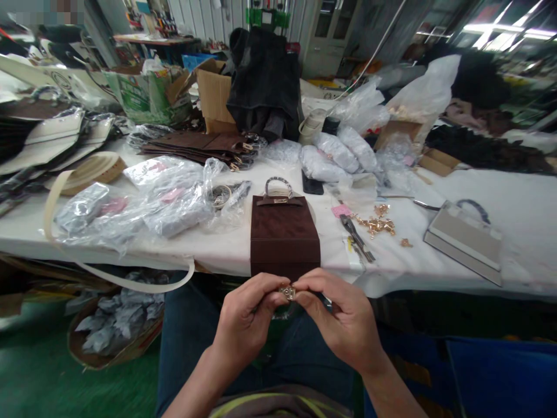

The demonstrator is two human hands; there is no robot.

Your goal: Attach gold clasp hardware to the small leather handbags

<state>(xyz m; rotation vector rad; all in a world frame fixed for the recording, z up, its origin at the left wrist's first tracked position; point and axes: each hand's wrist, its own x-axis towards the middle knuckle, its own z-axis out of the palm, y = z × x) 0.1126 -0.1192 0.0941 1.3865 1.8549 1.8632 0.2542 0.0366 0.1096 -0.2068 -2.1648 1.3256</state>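
Note:
My left hand (248,325) and my right hand (342,319) meet over my lap, below the table's front edge. Both pinch a small gold metal fitting (288,292) between thumbs and fingertips. Just above them a dark brown handbag (284,235) lies flat on the white table (456,278), its bottom end hanging over the edge. Its handle and gold clasp point away from me. To the right of the bag lie pliers (357,238) and a scatter of gold fittings (378,223).
Clear plastic bags (143,203) crowd the table's left side, with a coil of beige strap (87,171) trailing over the edge. A grey handbag (465,238) lies at right. Brown bag panels (195,148), cardboard boxes and dark cloth stand behind. A basket (113,331) sits on the green floor.

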